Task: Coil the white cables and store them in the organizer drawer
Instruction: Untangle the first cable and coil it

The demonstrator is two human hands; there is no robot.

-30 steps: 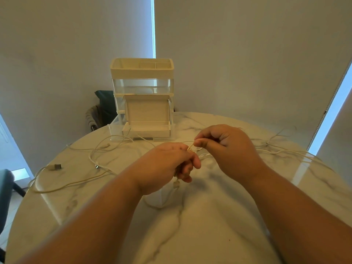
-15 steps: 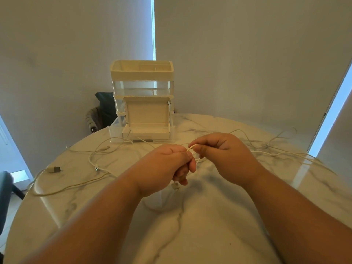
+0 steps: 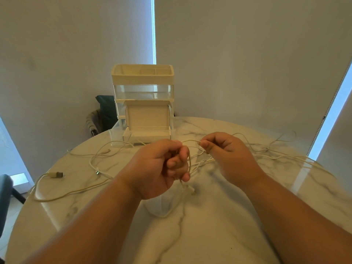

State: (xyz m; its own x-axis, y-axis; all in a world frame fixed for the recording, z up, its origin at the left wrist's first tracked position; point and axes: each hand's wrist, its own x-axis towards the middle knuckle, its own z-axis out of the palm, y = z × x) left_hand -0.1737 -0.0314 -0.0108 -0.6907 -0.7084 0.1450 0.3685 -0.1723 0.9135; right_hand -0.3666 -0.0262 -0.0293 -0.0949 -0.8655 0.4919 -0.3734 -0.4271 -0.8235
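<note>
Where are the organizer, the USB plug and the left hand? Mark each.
organizer [image 3: 142, 79]: head view, front wall of its top tray.
USB plug [image 3: 57, 174]: head view, middle of the plug.
left hand [image 3: 156, 168]: head view, back of the hand.

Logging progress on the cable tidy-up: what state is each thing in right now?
left hand: grips loops of the held cable
right hand: pinches the same cable
held cable: partly looped, its rest trailing on the table
left cable: loose, uncoiled
right cables: loose, uncoiled
bottom drawer: pulled out
</note>
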